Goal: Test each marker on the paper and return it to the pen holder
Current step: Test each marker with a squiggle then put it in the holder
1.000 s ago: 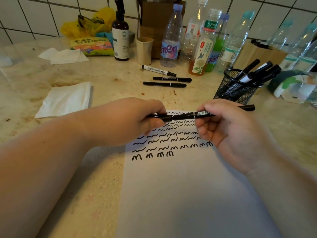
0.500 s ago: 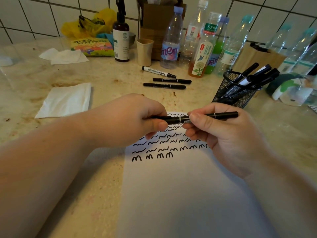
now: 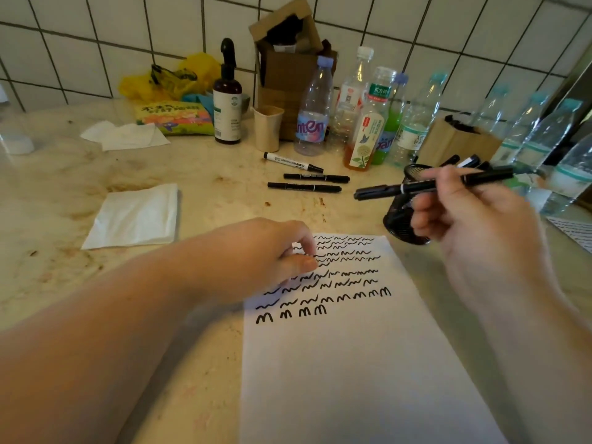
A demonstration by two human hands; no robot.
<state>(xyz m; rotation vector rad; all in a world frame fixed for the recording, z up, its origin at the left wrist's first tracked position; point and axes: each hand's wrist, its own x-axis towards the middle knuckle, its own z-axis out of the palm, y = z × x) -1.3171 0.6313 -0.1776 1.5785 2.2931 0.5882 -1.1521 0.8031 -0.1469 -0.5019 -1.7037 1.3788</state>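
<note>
- Marbled beige tabletop fills the scene, backed by a white tiled wall.
- Nearest the camera, a sheet of paper lies flat, its far end covered with rows of black squiggles.
- Left hand rests on that paper's far left corner, fingers loosely curled, holding nothing.
- Right hand is raised above the tabletop, pinching a capped black marker held nearly level, just in front of the black mesh pen holder, which holds more markers.
- Three markers lie farther back, left of the holder; a folded napkin lies well to their left.
- Plastic bottles, a dark spray bottle and a cardboard box line the wall.
</note>
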